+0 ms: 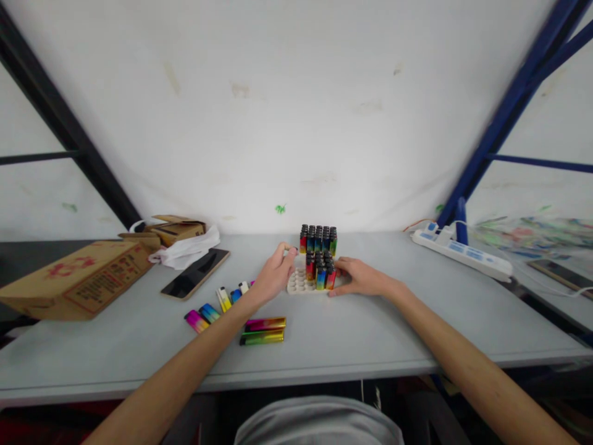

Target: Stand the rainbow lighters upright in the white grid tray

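A white tray with round holes point(302, 284) lies in the middle of the table, its right part filled with several upright lighters point(321, 277). Behind it stands a block of more upright lighters point(318, 240). My left hand point(277, 274) is closed at the tray's left side, with a small dark tip showing at its fingers; what it holds is mostly hidden. My right hand point(359, 277) rests at the tray's right side, thumb and fingers apart, touching the edge near the lighters. Two shiny lighters point(263, 330) lie flat in front, and several colourful lighters point(210, 313) lie left, partly behind my left forearm.
A black phone point(195, 274), a white plastic bag point(188, 248) and cardboard boxes point(78, 278) are on the left. A white power strip point(463, 252) lies at the right, near a blue metal post point(461, 221). The wall stands behind the table.
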The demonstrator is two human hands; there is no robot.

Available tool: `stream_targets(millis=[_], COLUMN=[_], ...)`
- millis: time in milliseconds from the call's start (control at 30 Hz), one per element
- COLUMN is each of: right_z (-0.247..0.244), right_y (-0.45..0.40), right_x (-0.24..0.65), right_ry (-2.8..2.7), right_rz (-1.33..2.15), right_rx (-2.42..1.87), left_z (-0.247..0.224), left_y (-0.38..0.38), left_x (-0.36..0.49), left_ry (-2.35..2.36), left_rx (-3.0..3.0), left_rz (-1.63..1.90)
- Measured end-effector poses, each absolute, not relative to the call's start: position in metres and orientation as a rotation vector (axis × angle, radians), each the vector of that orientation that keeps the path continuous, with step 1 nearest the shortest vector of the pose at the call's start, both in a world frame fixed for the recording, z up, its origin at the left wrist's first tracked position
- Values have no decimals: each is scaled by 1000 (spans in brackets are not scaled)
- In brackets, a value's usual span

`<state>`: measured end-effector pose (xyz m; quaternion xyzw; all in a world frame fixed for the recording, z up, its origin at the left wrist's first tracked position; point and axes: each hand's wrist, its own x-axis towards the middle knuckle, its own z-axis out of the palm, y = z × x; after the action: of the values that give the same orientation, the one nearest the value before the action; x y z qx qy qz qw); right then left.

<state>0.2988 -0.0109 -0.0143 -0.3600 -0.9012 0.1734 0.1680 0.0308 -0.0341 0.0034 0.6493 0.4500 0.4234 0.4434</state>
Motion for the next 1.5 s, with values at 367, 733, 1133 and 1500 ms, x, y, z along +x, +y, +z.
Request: stream_targets(millis=[367, 733, 1133, 1500], right_z=[-17, -18, -20, -18], right_y=[-10, -9, -7, -8], right_x=[299, 300, 300, 300], right_ry=[-2542, -2535, -2546, -2557], right_rz=[512, 525, 462, 481], right_rx=[-1009, -988, -1015, -999], left_z=[3, 16, 11, 8], left_y=[-35, -39, -36, -40], left_x=[31, 27, 23, 29], left_ry=[1043, 987, 881, 955], left_rx=[1652, 2168, 2364, 2237], left_rz=[1041, 988, 930, 1011])
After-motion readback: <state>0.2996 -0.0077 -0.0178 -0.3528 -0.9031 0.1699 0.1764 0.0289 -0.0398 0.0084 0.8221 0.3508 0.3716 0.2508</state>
